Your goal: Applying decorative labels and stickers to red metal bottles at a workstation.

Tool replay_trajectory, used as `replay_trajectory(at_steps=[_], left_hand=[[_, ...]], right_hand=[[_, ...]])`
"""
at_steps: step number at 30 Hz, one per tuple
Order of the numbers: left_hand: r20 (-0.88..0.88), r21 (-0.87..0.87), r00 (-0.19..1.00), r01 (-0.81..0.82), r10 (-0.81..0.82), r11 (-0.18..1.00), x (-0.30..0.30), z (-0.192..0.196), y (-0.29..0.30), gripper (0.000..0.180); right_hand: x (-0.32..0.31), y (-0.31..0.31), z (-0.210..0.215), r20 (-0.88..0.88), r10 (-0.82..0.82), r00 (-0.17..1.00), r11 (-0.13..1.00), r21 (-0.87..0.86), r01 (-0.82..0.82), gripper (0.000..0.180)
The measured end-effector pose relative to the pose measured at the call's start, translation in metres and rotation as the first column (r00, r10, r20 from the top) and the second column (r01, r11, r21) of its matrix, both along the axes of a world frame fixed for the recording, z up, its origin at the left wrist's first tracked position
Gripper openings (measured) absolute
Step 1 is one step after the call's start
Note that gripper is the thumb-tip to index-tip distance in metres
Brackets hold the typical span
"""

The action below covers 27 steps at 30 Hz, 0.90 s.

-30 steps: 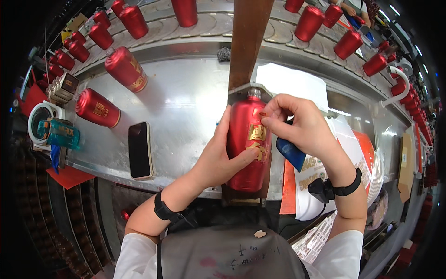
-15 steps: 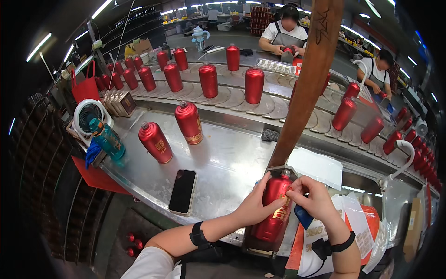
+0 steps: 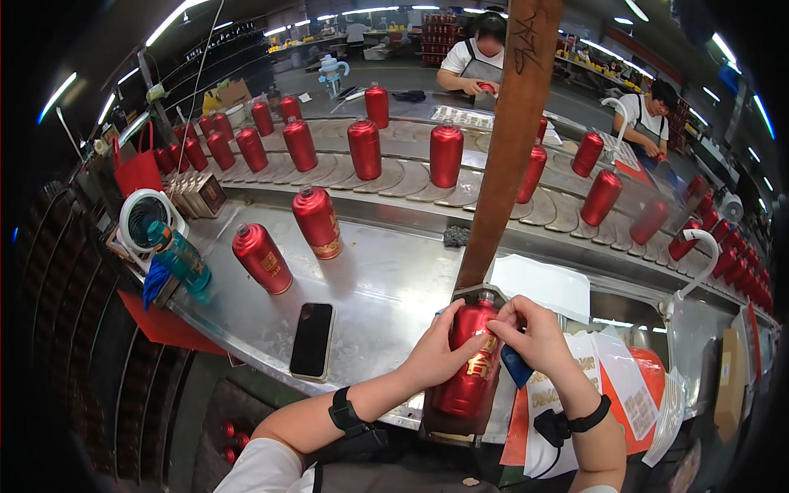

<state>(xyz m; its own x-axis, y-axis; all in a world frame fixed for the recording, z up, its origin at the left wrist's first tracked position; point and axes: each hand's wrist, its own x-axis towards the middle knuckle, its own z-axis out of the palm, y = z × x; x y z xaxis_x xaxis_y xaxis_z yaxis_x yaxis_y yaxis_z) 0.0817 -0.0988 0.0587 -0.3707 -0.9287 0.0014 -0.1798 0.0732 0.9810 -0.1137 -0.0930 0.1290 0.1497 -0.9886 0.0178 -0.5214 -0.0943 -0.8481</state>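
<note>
The left hand point(image 3: 440, 353) grasps the side of a red bottle point(image 3: 470, 361) lying in a holder at the near edge of the metal table point(image 3: 386, 287). The right hand point(image 3: 534, 333) pinches a gold label point(image 3: 481, 366) on its front. A black phone point(image 3: 312, 339) lies left of them; farther away, two red bottles point(image 3: 288, 238) stand upright.

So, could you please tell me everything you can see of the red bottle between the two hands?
The red bottle is glossy, metallic-looking, with a gold label on its front and a short capped neck. It lies tilted in a dark holder at the steel table's near edge. The left hand cups its side; the right hand pinches near its shoulder.
</note>
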Motion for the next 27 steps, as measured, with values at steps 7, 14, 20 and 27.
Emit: replay_trajectory(at_steps=[7,14,20,27], left_hand=[[-0.184,0.104,0.983,0.042,-0.022,0.994,0.0,0.001,-0.001,0.077],[-0.375,0.234,0.927,0.095,0.0,0.968,-0.002,0.009,-0.002,0.071],[-0.196,0.219,0.981,0.05,-0.006,0.974,-0.009,0.015,-0.021,0.064],[-0.2,0.235,0.98,0.06,-0.012,0.97,-0.008,0.014,-0.024,0.057]], right_hand=[[-0.005,-0.001,-0.019,0.116,-0.118,0.986,0.991,-0.044,0.123,0.018],[-0.011,0.015,-0.044,0.283,-0.199,0.938,0.98,0.046,0.194,0.046],[0.002,0.026,-0.049,0.276,-0.184,0.943,0.981,0.117,0.157,0.069],[0.002,0.021,-0.046,0.28,-0.183,0.942,0.973,0.188,0.133,0.068]])
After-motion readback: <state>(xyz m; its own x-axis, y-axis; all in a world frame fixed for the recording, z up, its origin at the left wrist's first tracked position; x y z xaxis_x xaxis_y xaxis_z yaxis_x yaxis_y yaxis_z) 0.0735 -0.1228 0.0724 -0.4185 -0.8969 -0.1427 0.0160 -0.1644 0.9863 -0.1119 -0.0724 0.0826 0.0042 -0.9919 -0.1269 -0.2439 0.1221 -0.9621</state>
